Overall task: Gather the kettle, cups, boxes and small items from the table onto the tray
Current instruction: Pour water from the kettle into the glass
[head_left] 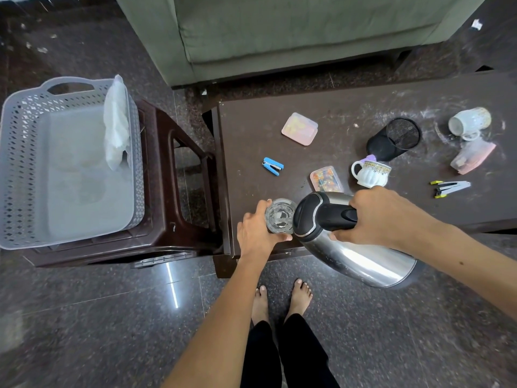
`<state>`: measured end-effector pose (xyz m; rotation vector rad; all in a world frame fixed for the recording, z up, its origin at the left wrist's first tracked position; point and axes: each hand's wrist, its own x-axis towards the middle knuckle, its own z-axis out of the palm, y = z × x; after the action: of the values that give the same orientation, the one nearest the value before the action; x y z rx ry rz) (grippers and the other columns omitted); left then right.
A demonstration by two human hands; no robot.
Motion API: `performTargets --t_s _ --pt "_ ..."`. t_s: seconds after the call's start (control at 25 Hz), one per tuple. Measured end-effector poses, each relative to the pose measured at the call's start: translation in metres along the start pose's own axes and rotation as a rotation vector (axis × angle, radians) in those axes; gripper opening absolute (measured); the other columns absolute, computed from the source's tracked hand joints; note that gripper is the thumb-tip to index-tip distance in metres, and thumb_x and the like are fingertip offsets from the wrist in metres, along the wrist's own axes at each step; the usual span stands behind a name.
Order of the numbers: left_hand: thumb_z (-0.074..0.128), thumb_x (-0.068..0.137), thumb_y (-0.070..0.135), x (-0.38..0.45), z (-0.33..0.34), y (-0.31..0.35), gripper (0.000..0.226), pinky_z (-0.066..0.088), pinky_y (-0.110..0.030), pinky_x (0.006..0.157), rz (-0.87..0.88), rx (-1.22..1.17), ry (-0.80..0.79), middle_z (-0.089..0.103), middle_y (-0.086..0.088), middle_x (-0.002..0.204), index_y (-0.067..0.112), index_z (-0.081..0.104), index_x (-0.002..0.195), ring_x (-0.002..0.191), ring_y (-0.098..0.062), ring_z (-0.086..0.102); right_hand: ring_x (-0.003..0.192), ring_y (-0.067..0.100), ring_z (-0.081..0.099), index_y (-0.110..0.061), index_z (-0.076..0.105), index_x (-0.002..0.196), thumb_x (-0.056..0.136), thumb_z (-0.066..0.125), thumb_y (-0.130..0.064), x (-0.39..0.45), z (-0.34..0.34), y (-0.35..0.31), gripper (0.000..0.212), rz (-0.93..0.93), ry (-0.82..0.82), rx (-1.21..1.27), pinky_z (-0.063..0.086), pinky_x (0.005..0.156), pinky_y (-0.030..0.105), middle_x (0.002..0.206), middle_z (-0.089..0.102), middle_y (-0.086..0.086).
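Steel kettle [355, 256] tilted in right hand [383, 217]; left hand [256, 231] cups glass [279, 217].

no readable text anywhere; only blurred gold lettering on the white cup [370, 173], illegible

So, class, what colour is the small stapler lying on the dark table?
Blue, with a silver metal strip: the small stapler shows best in the head view, the only one.

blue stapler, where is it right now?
Head view: the blue stapler lies on the table's left part, between the pink box and the glass.
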<state>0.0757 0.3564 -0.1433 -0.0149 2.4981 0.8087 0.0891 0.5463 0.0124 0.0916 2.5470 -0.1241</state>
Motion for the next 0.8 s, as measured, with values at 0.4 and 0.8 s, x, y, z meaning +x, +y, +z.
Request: performTargets --t_s 0.4,0.8 --pt "0.083 0.059 0.039 0.001 0.002 -0.001 0.074 0.038 -0.039 0.091 0.008 0.024 0.021 0.066 0.002 0.109 0.028 0.041 0.119 0.106 -0.023 0.054 0.045 0.013 0.038 -0.014 0.035 0.056 0.068 0.069 -0.049 0.002 -0.005 -0.005 0.051 0.013 -0.015 0.009 0.024 0.041 0.023 0.053 0.041 0.001" --pt "0.083 0.06 0.039 0.0 0.001 0.0 0.075 0.035 -0.039 0.092 0.009 0.028 0.019 0.065 0.001 0.113 0.028 0.041 0.121 0.11 -0.024 0.052 0.046 0.014 0.038 -0.014 0.035 0.055 0.067 0.071 -0.048 0.012 -0.007 -0.006 0.051 -0.023 -0.027 0.006 0.028 0.043 0.024 0.052 0.041 0.001"
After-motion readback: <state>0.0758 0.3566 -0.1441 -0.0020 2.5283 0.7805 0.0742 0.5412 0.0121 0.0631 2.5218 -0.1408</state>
